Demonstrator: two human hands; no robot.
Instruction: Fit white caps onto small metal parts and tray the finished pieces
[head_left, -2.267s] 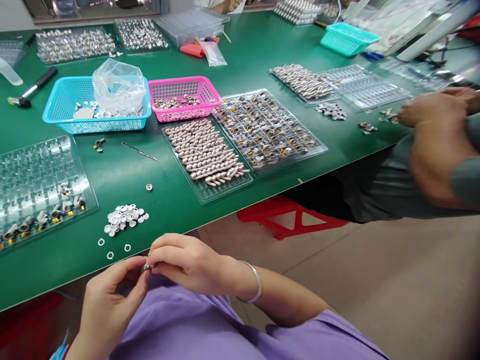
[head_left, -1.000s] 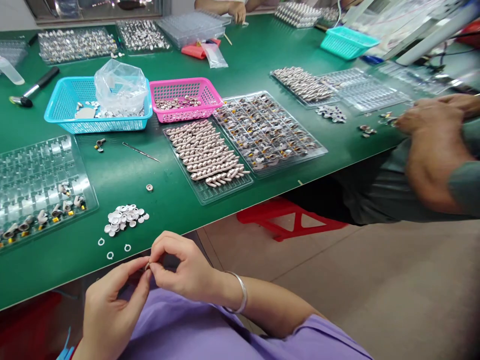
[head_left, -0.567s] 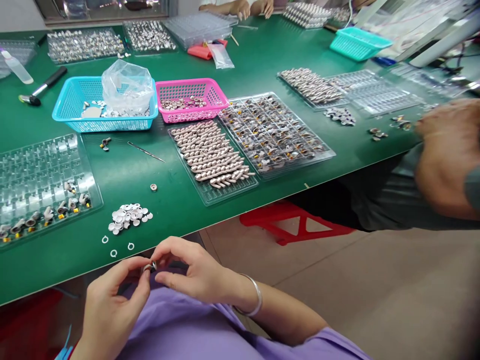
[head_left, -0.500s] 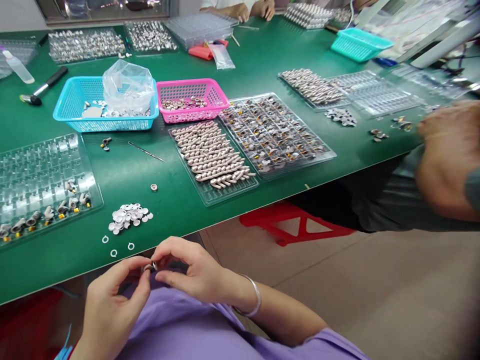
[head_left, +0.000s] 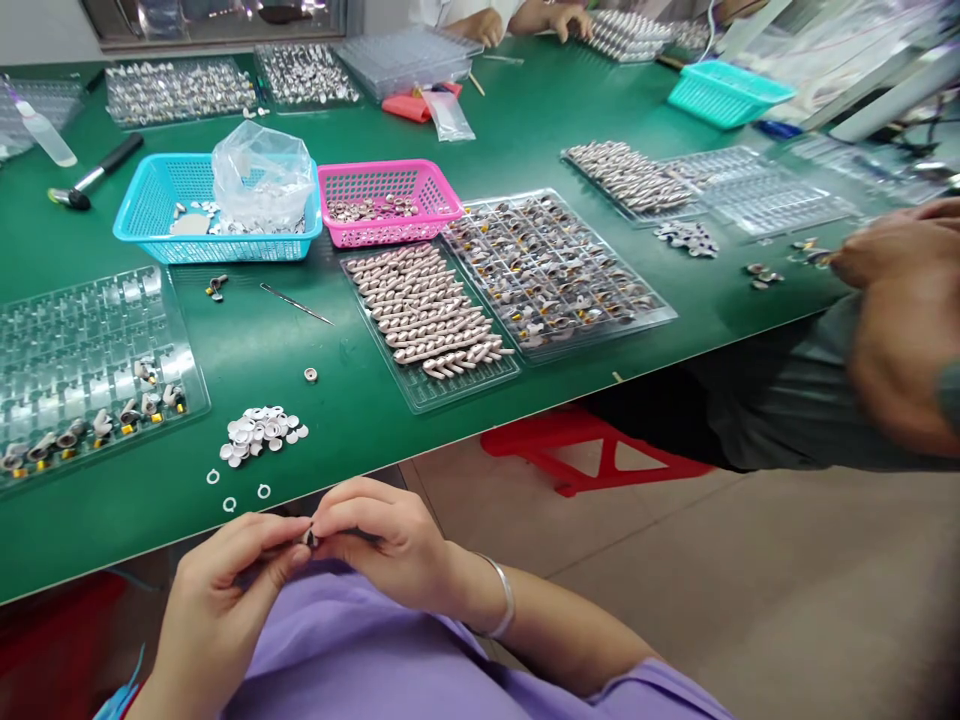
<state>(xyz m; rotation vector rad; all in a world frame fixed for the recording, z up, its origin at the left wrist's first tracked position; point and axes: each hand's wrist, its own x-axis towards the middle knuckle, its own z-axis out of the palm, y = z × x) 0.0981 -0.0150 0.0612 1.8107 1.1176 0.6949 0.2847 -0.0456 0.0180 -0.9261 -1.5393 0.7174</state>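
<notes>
Fingertips of my left hand and my right hand meet in front of the table edge. Between them they pinch a small dark and silvery earbud part, mostly covered by the fingers. Just beyond, on the green table, lies a pile of white round discs. A few thin white rings are scattered nearer the edge. One small round cap sits alone behind the pile. To the left, a clear tray carries several earbud parts with yellow tabs in its front row.
Behind stand a blue basket with a plastic bag and a pink basket with small caps. Tweezers lie before them. Trays of earbud shells and parts fill the middle. A co-worker's arm is at right.
My fingers have closed further together, and the two pieces seen slightly apart at my fingertips now meet. At the far side, another person's hand has moved right towards a stacked tray.
</notes>
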